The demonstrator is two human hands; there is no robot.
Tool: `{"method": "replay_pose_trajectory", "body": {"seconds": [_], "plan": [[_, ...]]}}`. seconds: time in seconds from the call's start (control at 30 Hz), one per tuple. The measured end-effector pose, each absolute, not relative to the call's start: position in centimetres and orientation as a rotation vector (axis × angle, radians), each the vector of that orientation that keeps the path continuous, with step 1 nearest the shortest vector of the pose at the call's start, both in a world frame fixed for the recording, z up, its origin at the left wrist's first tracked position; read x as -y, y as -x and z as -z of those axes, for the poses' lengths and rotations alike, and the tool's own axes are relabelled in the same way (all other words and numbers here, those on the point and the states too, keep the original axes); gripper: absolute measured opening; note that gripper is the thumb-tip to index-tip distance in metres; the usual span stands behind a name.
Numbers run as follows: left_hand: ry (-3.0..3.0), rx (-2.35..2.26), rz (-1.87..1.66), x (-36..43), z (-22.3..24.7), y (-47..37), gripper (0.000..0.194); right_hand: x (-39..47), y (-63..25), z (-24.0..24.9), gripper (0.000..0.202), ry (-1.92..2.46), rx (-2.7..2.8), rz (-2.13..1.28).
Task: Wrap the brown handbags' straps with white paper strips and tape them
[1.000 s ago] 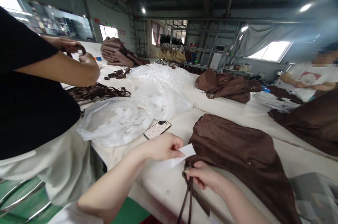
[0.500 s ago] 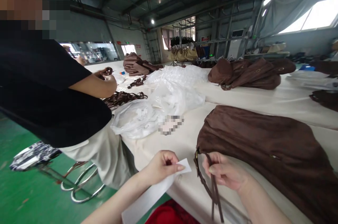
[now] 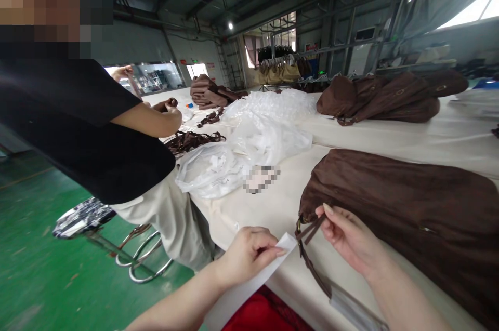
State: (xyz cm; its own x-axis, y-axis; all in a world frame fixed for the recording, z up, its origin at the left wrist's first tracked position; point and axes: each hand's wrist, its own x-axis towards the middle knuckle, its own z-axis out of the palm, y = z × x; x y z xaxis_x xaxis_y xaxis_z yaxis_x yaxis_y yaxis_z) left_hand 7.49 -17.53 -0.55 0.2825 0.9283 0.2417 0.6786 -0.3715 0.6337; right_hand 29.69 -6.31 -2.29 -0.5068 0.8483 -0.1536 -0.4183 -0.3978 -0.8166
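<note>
My left hand (image 3: 253, 253) is closed on a strip of white paper (image 3: 286, 243), which runs down under my forearm. Between the thumb and fingers of my right hand (image 3: 346, 235) are thin brown straps (image 3: 314, 228), their far ends near the corner of a brown bag (image 3: 393, 201). That bag lies flat on the white-covered table at the right. From its corner, by some brass-coloured hardware, a longer brown strap (image 3: 310, 264) hangs to the table edge, where a clear plastic sleeve (image 3: 353, 313) covers its lower part.
Clear plastic bags (image 3: 249, 136) are heaped mid-table, with brown straps (image 3: 198, 140) beside them. More brown bags (image 3: 390, 97) lie farther back. A co-worker in a black shirt (image 3: 117, 138) stands at the left, near a stool (image 3: 83, 216). A blurred-out item (image 3: 260, 179) lies on the table.
My right hand has risen and lifted the thin straps, which hung down before and now slant toward the bag's corner. My left hand has shifted slightly right with the paper. The view has turned a little.
</note>
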Motion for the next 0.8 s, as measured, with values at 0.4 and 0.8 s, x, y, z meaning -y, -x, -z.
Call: {"method": "replay_pose_trajectory", "body": {"seconds": [0.4, 0.8], "plan": [[-2.281, -1.450, -0.678, 17.6, -0.4, -9.0, 0.034, 6.9, -28.6, 2.8, 0.039, 0.788, 1.168, -1.910], [-1.743, -1.407, -0.740, 16.4, 0.3, -10.1, 0.051, 7.8, -27.8, 3.5, 0.046, 0.815, 1.583, -1.925]]}}
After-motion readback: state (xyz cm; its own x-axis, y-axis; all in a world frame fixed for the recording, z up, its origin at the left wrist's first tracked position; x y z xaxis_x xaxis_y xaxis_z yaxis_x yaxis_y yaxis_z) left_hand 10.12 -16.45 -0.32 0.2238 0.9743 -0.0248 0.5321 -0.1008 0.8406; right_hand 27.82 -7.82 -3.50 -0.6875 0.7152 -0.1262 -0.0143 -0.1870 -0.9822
